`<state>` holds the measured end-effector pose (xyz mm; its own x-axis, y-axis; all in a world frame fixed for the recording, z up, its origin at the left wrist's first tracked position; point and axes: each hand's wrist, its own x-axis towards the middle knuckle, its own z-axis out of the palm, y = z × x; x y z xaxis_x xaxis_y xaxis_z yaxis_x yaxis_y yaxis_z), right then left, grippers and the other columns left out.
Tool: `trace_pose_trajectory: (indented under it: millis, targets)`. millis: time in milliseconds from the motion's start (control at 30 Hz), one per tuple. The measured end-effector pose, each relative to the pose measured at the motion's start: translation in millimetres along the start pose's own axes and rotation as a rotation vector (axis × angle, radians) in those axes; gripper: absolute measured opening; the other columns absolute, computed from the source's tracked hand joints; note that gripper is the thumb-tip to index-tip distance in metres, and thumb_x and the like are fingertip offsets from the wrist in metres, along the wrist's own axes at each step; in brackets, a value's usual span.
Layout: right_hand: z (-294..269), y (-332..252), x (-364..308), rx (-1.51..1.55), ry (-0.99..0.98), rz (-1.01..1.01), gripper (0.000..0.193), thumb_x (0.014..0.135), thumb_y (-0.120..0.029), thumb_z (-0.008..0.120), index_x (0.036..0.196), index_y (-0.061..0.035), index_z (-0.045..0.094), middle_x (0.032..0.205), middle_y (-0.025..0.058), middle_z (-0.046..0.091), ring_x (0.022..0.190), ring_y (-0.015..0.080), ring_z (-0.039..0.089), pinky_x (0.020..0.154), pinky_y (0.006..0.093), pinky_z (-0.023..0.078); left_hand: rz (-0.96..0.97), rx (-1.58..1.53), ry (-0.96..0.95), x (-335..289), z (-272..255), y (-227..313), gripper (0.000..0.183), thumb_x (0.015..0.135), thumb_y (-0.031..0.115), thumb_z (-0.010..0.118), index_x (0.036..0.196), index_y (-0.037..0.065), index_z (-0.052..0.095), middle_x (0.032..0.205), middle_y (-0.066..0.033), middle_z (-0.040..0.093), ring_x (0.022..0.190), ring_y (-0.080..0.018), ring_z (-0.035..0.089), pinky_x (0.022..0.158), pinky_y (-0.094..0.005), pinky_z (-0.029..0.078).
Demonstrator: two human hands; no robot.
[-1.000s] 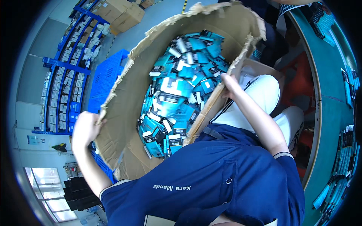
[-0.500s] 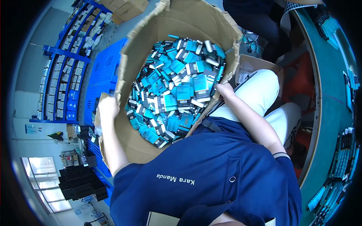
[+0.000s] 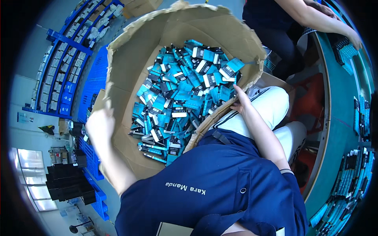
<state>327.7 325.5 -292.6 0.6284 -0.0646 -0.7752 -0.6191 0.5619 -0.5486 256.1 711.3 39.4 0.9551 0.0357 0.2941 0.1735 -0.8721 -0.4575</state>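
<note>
A large open cardboard box with a ragged rim stands against my lap. A loose heap of small flat teal, black and white packs fills its bottom. My left hand, somewhat blurred, is closed on the left edge of the box; its fingertips are hard to make out. At the right edge, my right hand grips the rim beside my knee, one finger reaching over to the inner side. Neither hand holds a pack.
To the right runs a green worktable with stacks of teal packs. A co-worker's arm reaches over its far end. Blue pallets and blue shelving stand on the left. A red stool is under the table.
The box has tilted and its opening spreads wider to the left. Packs inside have tumbled into a new arrangement. My left hand moved left and slightly down; a co-worker's arm came into view.
</note>
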Motion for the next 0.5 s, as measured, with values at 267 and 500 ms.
trace_pose_trajectory:
  millis: [267, 500]
  targets:
    - [-14.2, 11.7, 23.5, -0.017, -0.059, -0.166, 0.031, 0.085, -0.005, 0.05, 0.112, 0.0077, 0.057, 0.1, 0.0203, 0.061, 0.089, 0.0369, 0.064, 0.065, 0.0521, 0.056, 0.356, -0.135, -0.076, -5.8, 26.1, 50.9, 0.016, 0.078, 0.011, 0.061, 0.07, -0.001, 0.069, 0.07, -0.0229, 0.064, 0.067, -0.0393, 0.065, 0.064, -0.0462, 0.052]
    - [3.3, 6.6, 5.9, -0.228, 0.124, -0.11, 0.03, 0.087, -0.003, 0.045, 0.113, 0.0103, 0.054, 0.101, 0.0206, 0.061, 0.088, 0.0396, 0.065, 0.069, 0.0539, 0.059, 0.023, -0.467, -0.196, -0.2, 101.2, 31.2, 0.023, 0.084, 0.015, 0.054, 0.081, 0.001, 0.071, 0.08, -0.0258, 0.065, 0.079, -0.0412, 0.066, 0.072, -0.0487, 0.052]
